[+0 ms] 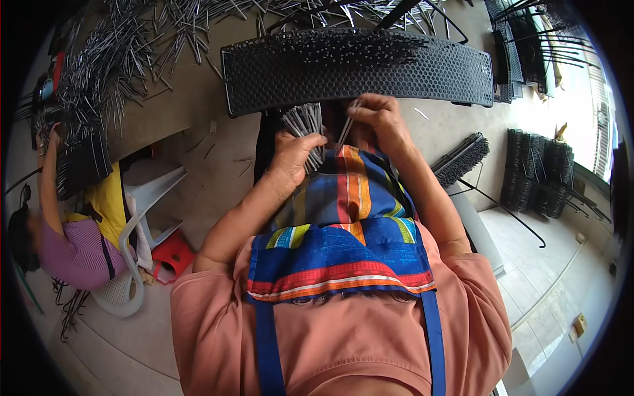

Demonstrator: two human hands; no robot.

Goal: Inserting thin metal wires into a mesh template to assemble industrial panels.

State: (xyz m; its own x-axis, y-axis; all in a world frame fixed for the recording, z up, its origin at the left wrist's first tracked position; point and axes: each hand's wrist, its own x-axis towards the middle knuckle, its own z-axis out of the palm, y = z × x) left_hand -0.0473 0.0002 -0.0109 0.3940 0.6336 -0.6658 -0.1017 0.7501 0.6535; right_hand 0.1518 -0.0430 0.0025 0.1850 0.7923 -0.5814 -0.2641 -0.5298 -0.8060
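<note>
A bundle of thin grey rods (pixel 306 121) stands in my left hand (pixel 290 153), whose fingers are wrapped round it with the thumb across the front. To its right, my right hand (pixel 383 119) pinches a slim grey rod (pixel 344 133) that slants down over my striped apron (pixel 350 188). Just beyond both hands lies a long, curved black panel (pixel 456 76) full of small round holes. Many dark rod ends (pixel 356 49) stick up along its far middle part. The near edge of the panel is close to my right knuckles.
Loose rods (pixel 112 72) cover much of the brown table (pixel 178 105) at the far left. A person (pixel 76 247) sits at left on a white plastic chair (pixel 125 297), near a red basket (pixel 173 256). Black bristly racks (pixel 462 158) and stacked black pieces (pixel 536 171) stand at right.
</note>
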